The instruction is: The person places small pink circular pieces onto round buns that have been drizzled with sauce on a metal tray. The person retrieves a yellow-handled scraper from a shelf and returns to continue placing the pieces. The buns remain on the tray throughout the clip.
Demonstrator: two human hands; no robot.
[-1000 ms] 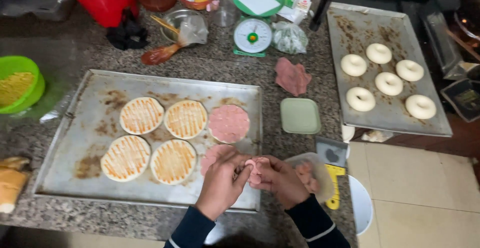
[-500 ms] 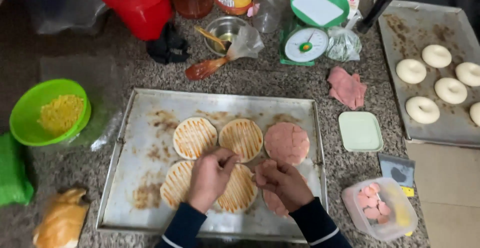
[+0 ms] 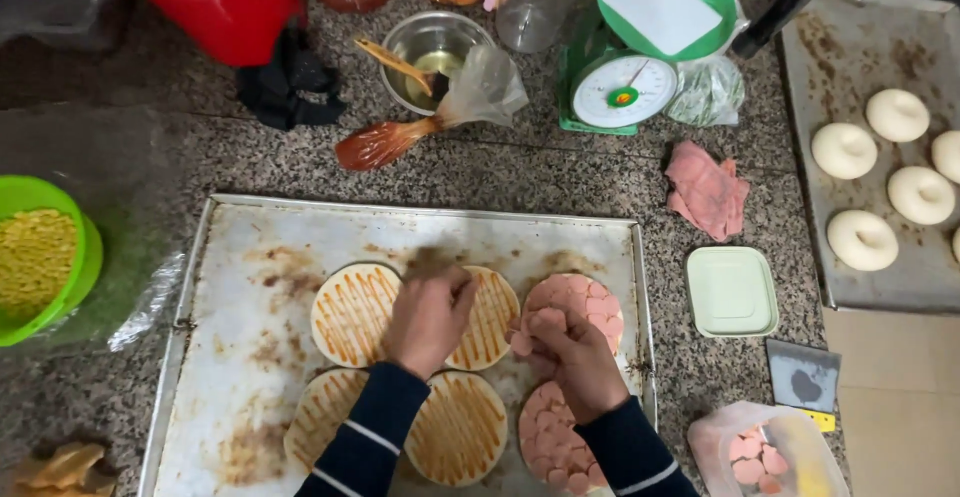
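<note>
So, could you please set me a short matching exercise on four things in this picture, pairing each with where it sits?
Things:
1. kitchen scale
2. green bowl of yellow grains
3. ring-shaped dough pieces
4. pale green lid

Places:
A. at the left edge of the counter
B. on the counter just right of the big tray
C. on the second tray, far right
D. behind the big tray, beside the steel bowl

Pairs: 1-D, 2-A, 3-C, 4-B
</note>
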